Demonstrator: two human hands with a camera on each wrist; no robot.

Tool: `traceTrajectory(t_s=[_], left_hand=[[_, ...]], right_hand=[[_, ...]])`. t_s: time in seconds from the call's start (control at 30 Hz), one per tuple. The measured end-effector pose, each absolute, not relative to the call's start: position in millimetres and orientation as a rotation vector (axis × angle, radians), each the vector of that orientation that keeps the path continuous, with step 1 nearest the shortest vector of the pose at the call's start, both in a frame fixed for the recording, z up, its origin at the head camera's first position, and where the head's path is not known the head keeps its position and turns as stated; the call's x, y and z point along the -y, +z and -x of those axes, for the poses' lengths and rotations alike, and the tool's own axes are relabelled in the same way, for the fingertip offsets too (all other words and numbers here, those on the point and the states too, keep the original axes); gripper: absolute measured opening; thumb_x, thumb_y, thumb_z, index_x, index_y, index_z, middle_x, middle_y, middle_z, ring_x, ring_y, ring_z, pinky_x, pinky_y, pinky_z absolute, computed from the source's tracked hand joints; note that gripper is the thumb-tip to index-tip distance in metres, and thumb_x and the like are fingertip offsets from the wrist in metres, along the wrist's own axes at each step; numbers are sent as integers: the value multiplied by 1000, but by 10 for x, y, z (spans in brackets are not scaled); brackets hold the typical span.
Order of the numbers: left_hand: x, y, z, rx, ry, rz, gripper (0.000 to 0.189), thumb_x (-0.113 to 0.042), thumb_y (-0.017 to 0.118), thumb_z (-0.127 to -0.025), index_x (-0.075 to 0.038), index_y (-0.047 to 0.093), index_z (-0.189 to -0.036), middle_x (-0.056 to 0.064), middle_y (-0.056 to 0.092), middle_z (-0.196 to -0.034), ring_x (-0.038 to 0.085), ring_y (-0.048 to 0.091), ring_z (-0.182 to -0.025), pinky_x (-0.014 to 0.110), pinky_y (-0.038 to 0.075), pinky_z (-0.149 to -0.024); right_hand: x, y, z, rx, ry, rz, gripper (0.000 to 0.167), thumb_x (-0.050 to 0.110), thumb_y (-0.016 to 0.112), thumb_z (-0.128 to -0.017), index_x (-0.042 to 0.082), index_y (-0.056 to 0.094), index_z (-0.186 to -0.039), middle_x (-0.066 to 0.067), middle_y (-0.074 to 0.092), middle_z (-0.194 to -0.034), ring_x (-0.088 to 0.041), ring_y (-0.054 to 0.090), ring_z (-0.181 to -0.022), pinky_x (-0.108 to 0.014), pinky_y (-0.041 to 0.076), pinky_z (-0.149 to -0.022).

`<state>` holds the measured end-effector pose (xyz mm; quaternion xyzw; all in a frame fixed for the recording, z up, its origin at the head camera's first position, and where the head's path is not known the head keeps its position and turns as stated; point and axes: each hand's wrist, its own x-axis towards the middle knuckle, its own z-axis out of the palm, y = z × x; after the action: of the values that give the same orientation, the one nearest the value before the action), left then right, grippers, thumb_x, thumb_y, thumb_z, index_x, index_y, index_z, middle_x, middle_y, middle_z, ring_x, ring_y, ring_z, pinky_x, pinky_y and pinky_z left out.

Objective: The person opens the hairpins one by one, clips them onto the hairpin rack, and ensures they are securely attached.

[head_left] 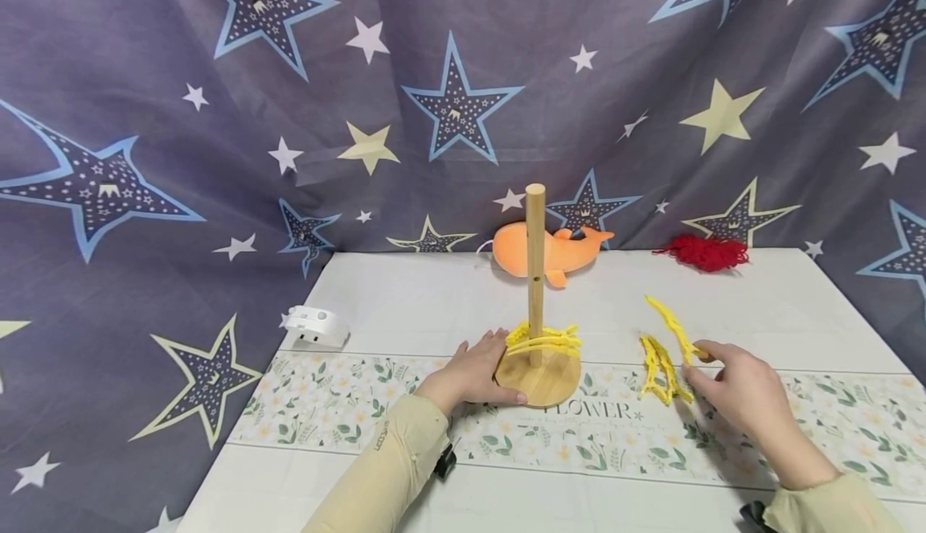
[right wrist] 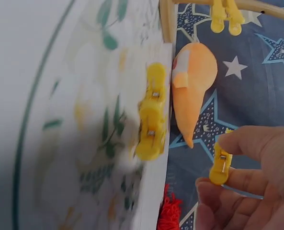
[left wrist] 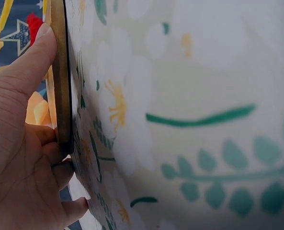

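Grips the base of the wooden stand (head_left: 535, 300) with the left hand (head_left: 470, 372), thumb over the edge. Pinches a long yellow plastic clip (head_left: 674, 325) near one end between the fingers of the right hand (head_left: 748, 388), right of the stand and raised off the desk (head_left: 405, 300). Between that clip and the stand, more loose yellow clips (right wrist: 151, 120) on the desk. Low at the stand's post, further yellow clips (head_left: 560, 342); cannot tell whether looped round or just leaning. Behind the stand, an orange plush whale (head_left: 571, 256). Could well swing or slip, being pinched so near an end; might snag on the loose clips if moved low. Might also tip or slide the stand with a sideways knock if loosening the left hand.
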<state>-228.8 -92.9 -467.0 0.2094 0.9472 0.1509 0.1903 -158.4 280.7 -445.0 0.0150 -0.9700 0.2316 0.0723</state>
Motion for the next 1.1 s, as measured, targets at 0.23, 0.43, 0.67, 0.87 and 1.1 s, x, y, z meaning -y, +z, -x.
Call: traceTrajectory(t_s=[0.23,0.43,0.67,0.87,1.1], left_hand=[[934,-4684,2293,-2665,400,-591,113,-66,69,-78,-10,12,-158,4,14,-163,20,11,-149,48,7,-120],[939,-4675,2289,-2665,400,-592,114,-67,69,-77,-10,12,-158,4,14,-163,20,11,-149,48,8,-120],[935,-4673,2283,-2666,409,-595,113,-65,69,-78,-9,12,-157,5,15,-163,21,12,-149,49,8,-119],[938,-4658,2281,-2663,417,-604,113,-65,70,-78,-8,13,-157,6,16,-162,22,12,-149,50,9,-119],[936,-4658,2283,-2660,419,-598,113,-65,70,-77,-9,13,-157,5,16,-162,21,12,-149,49,9,-119]], right_hand=[[-2668,-4399,1563,2811,864,-52,41,23,71,-85,-2,66,-117,-19,67,-102,-14,56,-65,-29,41,-51],[-2559,-4332,1556,2740,958,-51,39,19,71,-84,1,64,-119,-18,65,-107,-20,58,-76,-27,44,-49],[-2475,-4291,1558,2673,1065,-84,36,18,69,-87,2,65,-119,-15,63,-108,-12,56,-75,-25,44,-47],[-2404,-4261,1563,2635,1101,-98,32,18,66,-88,2,66,-117,-13,63,-103,-6,52,-68,-26,42,-43],[-2325,-4254,1566,2583,1142,-184,27,15,65,-92,2,66,-115,-8,61,-93,-8,53,-65,-27,46,-41]])
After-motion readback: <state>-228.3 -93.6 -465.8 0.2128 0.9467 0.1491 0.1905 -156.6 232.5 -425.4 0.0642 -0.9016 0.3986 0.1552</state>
